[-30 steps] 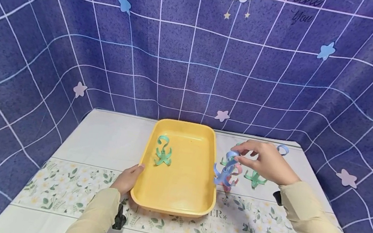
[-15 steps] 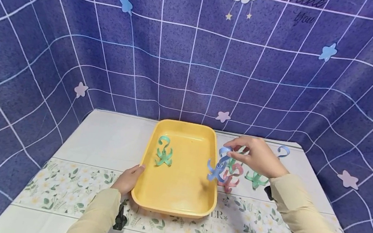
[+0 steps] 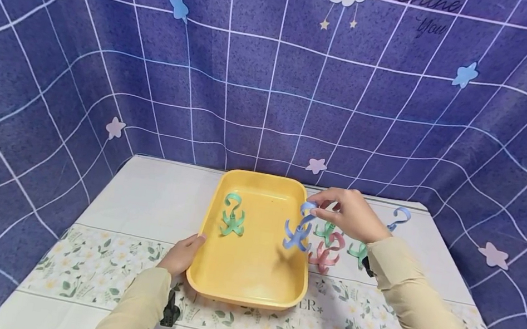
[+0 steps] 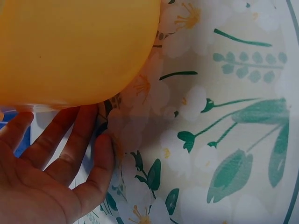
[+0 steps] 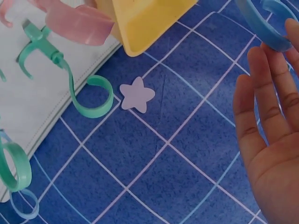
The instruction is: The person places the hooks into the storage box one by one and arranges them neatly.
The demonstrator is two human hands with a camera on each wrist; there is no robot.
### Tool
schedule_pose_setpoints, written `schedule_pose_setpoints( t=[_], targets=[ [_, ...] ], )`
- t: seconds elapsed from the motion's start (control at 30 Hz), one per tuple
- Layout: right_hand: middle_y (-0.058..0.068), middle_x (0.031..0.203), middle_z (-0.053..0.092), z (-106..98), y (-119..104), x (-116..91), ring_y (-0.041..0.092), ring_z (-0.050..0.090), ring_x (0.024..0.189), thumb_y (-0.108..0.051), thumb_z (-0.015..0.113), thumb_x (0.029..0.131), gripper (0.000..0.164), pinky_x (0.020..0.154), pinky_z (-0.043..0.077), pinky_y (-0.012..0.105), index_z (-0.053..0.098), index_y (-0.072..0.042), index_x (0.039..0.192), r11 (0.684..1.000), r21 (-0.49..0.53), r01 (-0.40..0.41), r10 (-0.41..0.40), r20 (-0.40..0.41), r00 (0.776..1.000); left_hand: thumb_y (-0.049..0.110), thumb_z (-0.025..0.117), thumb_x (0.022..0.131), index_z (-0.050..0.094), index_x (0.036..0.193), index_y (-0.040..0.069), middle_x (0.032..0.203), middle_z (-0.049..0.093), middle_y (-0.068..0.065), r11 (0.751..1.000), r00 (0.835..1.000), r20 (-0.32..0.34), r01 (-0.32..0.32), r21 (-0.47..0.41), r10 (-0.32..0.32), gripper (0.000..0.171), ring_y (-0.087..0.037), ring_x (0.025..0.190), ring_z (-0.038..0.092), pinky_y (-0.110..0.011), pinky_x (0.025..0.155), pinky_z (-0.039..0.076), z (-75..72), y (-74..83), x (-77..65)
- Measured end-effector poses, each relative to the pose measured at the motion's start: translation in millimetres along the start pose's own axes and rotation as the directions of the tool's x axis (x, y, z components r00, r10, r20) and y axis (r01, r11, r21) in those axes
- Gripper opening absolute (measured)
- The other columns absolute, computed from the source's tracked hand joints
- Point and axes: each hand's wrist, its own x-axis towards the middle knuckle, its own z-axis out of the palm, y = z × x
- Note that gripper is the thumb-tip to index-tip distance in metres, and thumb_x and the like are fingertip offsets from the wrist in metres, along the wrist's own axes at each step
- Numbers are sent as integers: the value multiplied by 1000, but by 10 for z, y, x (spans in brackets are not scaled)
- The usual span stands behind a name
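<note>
My right hand [image 3: 352, 213] pinches the curled top of a blue multi-claw hanger hook [image 3: 297, 238]. It holds the hook upright over the right side of a yellow tray [image 3: 247, 277], claws down; a shadow lies on the tray floor below. In the right wrist view the blue hook's curl [image 5: 266, 29] meets the fingertips [image 5: 259, 58]. My left hand [image 3: 182, 254] holds the tray's left side, thumb at the rim. In the left wrist view its other fingers [image 4: 65, 161] reach the tray's outer wall. A green multi-claw hook [image 3: 233, 224] stands inside the tray at the left.
Right of the tray stand a pink hook [image 3: 324, 257], a green hook [image 3: 326, 232], another green hook [image 3: 357, 252] partly behind the right wrist, and a blue hook [image 3: 401, 213] farther back. A blue gridded curtain [image 3: 276, 76] rises behind the white, flower-banded tablecloth [image 3: 138, 192].
My right hand has carried the blue hook leftward, from beside the tray to above its right side, uncovering the pink hook. My left hand keeps its place on the tray.
</note>
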Motion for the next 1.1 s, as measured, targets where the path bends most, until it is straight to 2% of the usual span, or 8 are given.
schedule_pose_setpoints(
  t=[0.33, 0.57, 0.83, 1.1],
  targets=[
    [0, 95, 74, 118, 27, 108, 15, 65, 85, -10, 78, 91, 20, 74, 56, 33, 78, -7, 111, 999, 23, 34, -34, -20, 999, 47, 34, 110, 36, 158, 6, 140, 57, -25, 1000, 1000, 2, -10, 2, 10, 63, -43, 125, 57, -59, 110, 39, -7, -3, 7],
    [2, 100, 75, 211, 52, 195, 15, 66, 86, -9, 78, 91, 20, 74, 57, 33, 78, -6, 110, 999, 31, 32, -31, -39, 999, 47, 34, 110, 38, 157, 5, 137, 59, -25, 1000, 1000, -7, -11, 7, 11, 63, -41, 121, 60, -59, 108, 41, -16, -14, 19],
    [5, 101, 76, 322, 91, 272, 18, 68, 86, -6, 78, 89, 19, 76, 59, 38, 78, -4, 109, 997, 47, 62, -58, -71, 996, 54, 35, 108, 37, 158, 6, 141, 56, -25, 999, 1000, 5, 18, -27, -18, 69, -43, 124, 57, -59, 107, 42, 13, -29, 16],
    [5, 100, 76, 422, 90, 325, 19, 68, 85, -6, 79, 89, 20, 75, 57, 34, 78, -4, 109, 998, 60, 32, -27, -80, 996, 52, 34, 109, 39, 157, 5, 139, 58, -25, 1000, 1000, -8, 3, -8, -3, 68, -43, 123, 57, -60, 107, 41, 21, -24, 12]
  ],
)
